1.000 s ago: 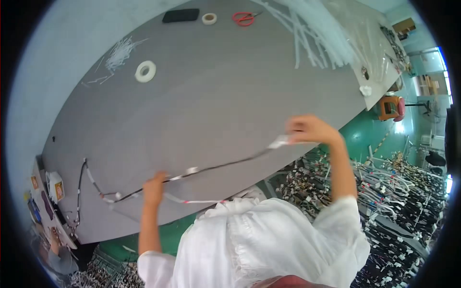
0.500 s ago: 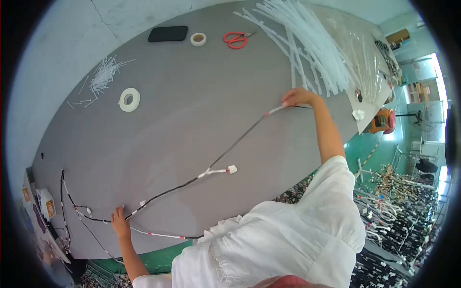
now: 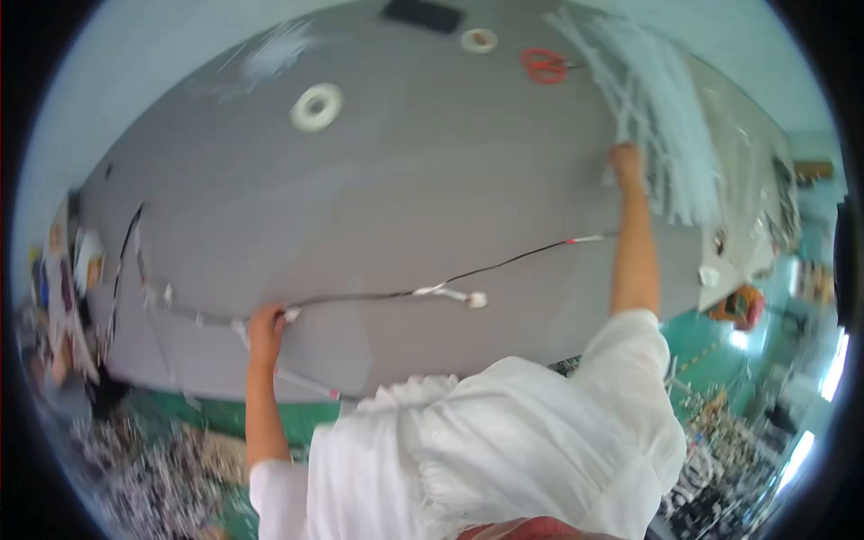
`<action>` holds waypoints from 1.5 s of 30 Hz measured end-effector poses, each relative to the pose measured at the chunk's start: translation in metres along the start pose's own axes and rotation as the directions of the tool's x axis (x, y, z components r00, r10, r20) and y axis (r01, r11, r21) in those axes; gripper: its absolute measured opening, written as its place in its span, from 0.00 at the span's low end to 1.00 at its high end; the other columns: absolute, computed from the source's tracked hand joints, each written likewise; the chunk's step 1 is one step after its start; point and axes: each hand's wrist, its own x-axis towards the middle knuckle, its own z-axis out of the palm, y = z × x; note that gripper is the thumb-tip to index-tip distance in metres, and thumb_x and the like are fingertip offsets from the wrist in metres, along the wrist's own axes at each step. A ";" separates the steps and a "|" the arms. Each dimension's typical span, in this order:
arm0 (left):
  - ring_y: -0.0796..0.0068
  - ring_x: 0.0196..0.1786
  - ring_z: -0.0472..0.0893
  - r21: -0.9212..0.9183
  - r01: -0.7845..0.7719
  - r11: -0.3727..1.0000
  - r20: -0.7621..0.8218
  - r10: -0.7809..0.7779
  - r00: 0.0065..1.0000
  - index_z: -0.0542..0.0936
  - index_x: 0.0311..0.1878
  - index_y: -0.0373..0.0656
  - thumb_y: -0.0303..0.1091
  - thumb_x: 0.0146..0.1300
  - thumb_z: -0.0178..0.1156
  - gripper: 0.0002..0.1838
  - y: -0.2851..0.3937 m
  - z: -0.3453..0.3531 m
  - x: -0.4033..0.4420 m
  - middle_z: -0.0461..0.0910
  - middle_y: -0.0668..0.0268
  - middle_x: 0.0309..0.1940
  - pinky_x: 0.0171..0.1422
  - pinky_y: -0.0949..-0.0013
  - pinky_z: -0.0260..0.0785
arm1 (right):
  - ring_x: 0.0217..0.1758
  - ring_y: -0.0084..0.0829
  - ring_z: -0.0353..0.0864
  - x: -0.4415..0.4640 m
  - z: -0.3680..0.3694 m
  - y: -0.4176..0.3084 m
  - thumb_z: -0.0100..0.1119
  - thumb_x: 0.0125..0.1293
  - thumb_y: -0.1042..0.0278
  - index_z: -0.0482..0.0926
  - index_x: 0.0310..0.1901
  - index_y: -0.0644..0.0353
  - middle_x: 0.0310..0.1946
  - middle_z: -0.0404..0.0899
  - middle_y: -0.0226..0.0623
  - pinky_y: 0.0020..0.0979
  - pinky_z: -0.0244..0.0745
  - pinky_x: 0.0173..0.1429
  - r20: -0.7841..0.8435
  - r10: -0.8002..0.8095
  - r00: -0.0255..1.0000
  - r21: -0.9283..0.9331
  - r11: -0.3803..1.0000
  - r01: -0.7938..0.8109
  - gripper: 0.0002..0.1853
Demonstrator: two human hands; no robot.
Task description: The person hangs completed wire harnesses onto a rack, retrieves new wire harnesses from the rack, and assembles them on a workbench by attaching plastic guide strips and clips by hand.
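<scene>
A long dark wire harness (image 3: 351, 298) with white taped spots lies across the grey table. My left hand (image 3: 266, 326) is closed on it near a small white connector, left of centre. On its right part, a short branch ends in a white connector (image 3: 477, 300), and a thinner dark branch runs on to a red and white mark (image 3: 576, 240). My right hand (image 3: 625, 162) is off the harness, at the near left edge of a pile of long white strips (image 3: 670, 117). Its fingers are blurred and largely hidden.
Red scissors (image 3: 545, 67), two tape rolls (image 3: 317, 107) and a dark flat object (image 3: 423, 14) lie at the back. Small white strips (image 3: 279, 49) are scattered at back left. A co-worker's hand (image 3: 62, 358) is at far left. An orange stool (image 3: 740, 309) stands at right.
My right hand has let go of the harness end and reached to the white strips. My left hand remains on the harness. The camera view has shifted.
</scene>
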 end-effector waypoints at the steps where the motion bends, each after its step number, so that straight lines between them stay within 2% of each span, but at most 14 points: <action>1: 0.58 0.42 0.79 -0.150 -0.038 0.988 0.092 0.052 0.994 0.79 0.44 0.37 0.21 0.50 0.62 0.15 -0.013 -0.006 0.003 0.80 0.57 0.38 0.49 0.61 0.69 | 0.28 0.30 0.74 -0.008 -0.016 -0.009 0.46 0.64 0.70 0.78 0.34 0.60 0.26 0.76 0.35 0.32 0.71 0.36 0.152 -0.102 0.983 0.545 0.838 0.002 0.09; 2: 0.60 0.44 0.79 -0.076 0.065 0.995 0.180 -0.051 0.982 0.79 0.46 0.37 0.27 0.51 0.65 0.16 -0.007 -0.016 0.005 0.81 0.58 0.40 0.50 0.63 0.69 | 0.28 0.22 0.72 -0.012 -0.037 -0.033 0.44 0.68 0.69 0.77 0.42 0.62 0.26 0.74 0.30 0.26 0.70 0.31 0.429 0.145 0.892 0.679 0.600 -0.424 0.11; 3: 0.61 0.46 0.79 -0.129 0.054 0.990 0.191 -0.029 0.981 0.79 0.47 0.37 0.33 0.52 0.67 0.19 -0.019 -0.018 0.004 0.81 0.59 0.42 0.52 0.64 0.69 | 0.25 0.19 0.71 -0.018 -0.055 -0.047 0.43 0.70 0.68 0.73 0.52 0.65 0.27 0.73 0.29 0.20 0.66 0.26 0.773 -0.147 0.617 0.635 0.192 -0.749 0.15; 6: 0.66 0.45 0.79 -0.224 0.218 0.950 0.446 -0.099 0.889 0.79 0.44 0.38 0.36 0.60 0.62 0.13 -0.037 -0.027 0.017 0.80 0.61 0.44 0.50 0.67 0.69 | 0.19 0.18 0.64 -0.104 -0.053 -0.134 0.44 0.72 0.64 0.68 0.59 0.66 0.25 0.68 0.28 0.18 0.59 0.20 0.794 0.289 0.535 0.439 0.336 -0.833 0.19; 9: 0.65 0.40 0.79 -0.122 0.127 0.984 0.429 -0.063 0.901 0.79 0.44 0.41 0.38 0.64 0.56 0.12 -0.020 -0.024 0.021 0.80 0.62 0.41 0.47 0.66 0.69 | 0.21 0.17 0.65 -0.157 -0.048 -0.157 0.47 0.71 0.62 0.70 0.57 0.66 0.25 0.69 0.29 0.17 0.58 0.22 0.778 0.168 0.605 0.380 0.641 -0.667 0.19; 15: 0.60 0.40 0.79 0.050 -0.183 0.982 0.161 0.173 0.972 0.77 0.45 0.43 0.41 0.64 0.56 0.13 -0.016 -0.025 0.024 0.79 0.64 0.39 0.45 0.62 0.69 | 0.26 0.15 0.66 -0.296 -0.030 -0.206 0.51 0.70 0.58 0.73 0.51 0.66 0.27 0.70 0.26 0.16 0.57 0.27 0.528 -0.105 0.843 0.627 0.717 -0.304 0.18; 19: 0.62 0.43 0.77 0.131 -0.323 0.938 0.118 0.308 0.944 0.78 0.42 0.45 0.44 0.56 0.63 0.16 -0.031 -0.042 0.020 0.78 0.66 0.39 0.48 0.64 0.68 | 0.29 0.16 0.69 -0.429 0.001 -0.265 0.54 0.68 0.61 0.73 0.51 0.64 0.30 0.74 0.27 0.16 0.63 0.29 0.474 0.119 0.872 0.753 0.458 -0.472 0.17; 21: 0.63 0.43 0.77 0.208 -0.353 0.912 0.001 0.360 0.933 0.79 0.41 0.46 0.45 0.52 0.66 0.17 -0.043 -0.046 0.012 0.77 0.67 0.38 0.49 0.64 0.66 | 0.31 0.16 0.72 -0.483 0.023 -0.296 0.58 0.66 0.65 0.71 0.53 0.63 0.31 0.74 0.28 0.16 0.67 0.31 0.353 0.148 0.924 0.857 0.346 -0.383 0.17; 23: 0.63 0.43 0.76 0.291 -0.315 0.903 -0.192 0.378 0.906 0.79 0.40 0.47 0.45 0.48 0.69 0.18 -0.059 -0.045 -0.002 0.77 0.67 0.37 0.50 0.64 0.64 | 0.32 0.17 0.73 -0.526 0.052 -0.320 0.60 0.63 0.70 0.70 0.54 0.64 0.33 0.75 0.30 0.18 0.71 0.34 0.272 0.161 0.949 0.812 0.490 -0.316 0.18; 26: 0.65 0.46 0.75 0.261 -0.235 0.937 -0.204 0.291 0.935 0.79 0.38 0.46 0.44 0.48 0.70 0.17 -0.073 -0.037 -0.016 0.77 0.67 0.37 0.53 0.64 0.61 | 0.33 0.21 0.76 -0.566 0.108 -0.345 0.61 0.61 0.74 0.70 0.49 0.65 0.34 0.76 0.33 0.22 0.75 0.38 0.371 0.264 0.890 0.751 0.479 -0.455 0.16; 29: 0.67 0.41 0.77 0.166 -0.366 0.916 -0.190 0.394 0.899 0.78 0.36 0.46 0.44 0.50 0.68 0.15 -0.087 -0.029 -0.011 0.78 0.67 0.33 0.47 0.65 0.64 | 0.30 0.23 0.78 -0.577 0.158 -0.346 0.64 0.60 0.74 0.72 0.46 0.66 0.32 0.76 0.34 0.26 0.78 0.37 0.383 0.431 0.817 0.796 0.296 -0.528 0.15; 35: 0.68 0.24 0.77 -0.490 0.025 0.871 0.290 0.136 0.947 0.76 0.36 0.42 0.38 0.57 0.64 0.11 -0.086 -0.044 -0.005 0.79 0.66 0.20 0.32 0.67 0.66 | 0.32 0.28 0.80 -0.574 0.202 -0.336 0.65 0.59 0.73 0.75 0.37 0.62 0.30 0.77 0.34 0.29 0.81 0.40 0.441 0.535 0.720 0.814 0.100 -0.573 0.09; 41: 0.75 0.29 0.75 -0.325 -0.227 0.918 0.282 0.323 0.903 0.74 0.37 0.42 0.35 0.48 0.70 0.17 -0.093 -0.051 0.004 0.77 0.67 0.24 0.37 0.72 0.66 | 0.33 0.30 0.81 -0.562 0.200 -0.314 0.65 0.59 0.71 0.75 0.37 0.64 0.30 0.78 0.37 0.31 0.82 0.42 0.426 0.518 0.742 0.833 0.095 -0.545 0.09; 45: 0.80 0.32 0.70 -0.462 -0.085 0.883 0.534 0.354 0.768 0.71 0.39 0.41 0.27 0.43 0.72 0.21 -0.087 -0.063 0.005 0.71 0.71 0.25 0.38 0.73 0.63 | 0.33 0.32 0.82 -0.555 0.196 -0.316 0.67 0.59 0.67 0.75 0.36 0.66 0.31 0.79 0.41 0.32 0.83 0.41 0.506 0.526 0.684 0.732 0.157 -0.662 0.13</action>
